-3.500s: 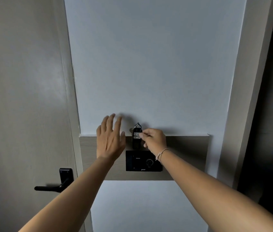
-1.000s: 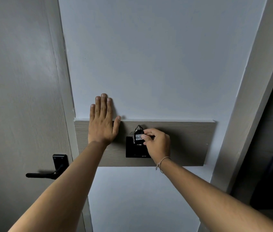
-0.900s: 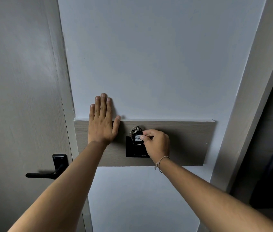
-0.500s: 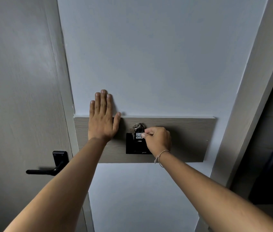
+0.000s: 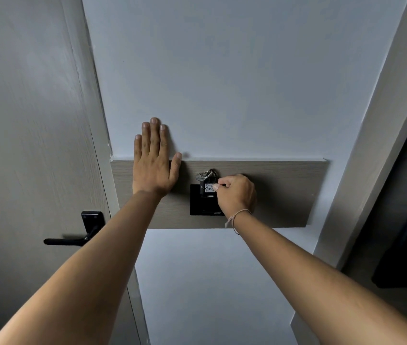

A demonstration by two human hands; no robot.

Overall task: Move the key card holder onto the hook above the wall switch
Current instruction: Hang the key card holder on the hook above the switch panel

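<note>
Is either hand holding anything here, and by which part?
The right hand pinches the key card holder at its right edge, beside the white label. The left hand lies flat on the wall, holding nothing.

Hook not visible: key ring (image 5: 206, 174) and key card holder (image 5: 208, 188) cover the spot above the wall switch (image 5: 201, 204). Right hand (image 5: 237, 195) hides switch's right part. Holder's label writing too small to read.

Right hand (image 5: 237, 194) pinches key card holder (image 5: 208, 188) over wall switch (image 5: 202, 205).

2 hands (image 5: 153, 165), 1 key card holder (image 5: 208, 188), 1 wall switch (image 5: 201, 205), 1 door handle (image 5: 72, 239), 1 wooden panel (image 5: 284, 192).
</note>
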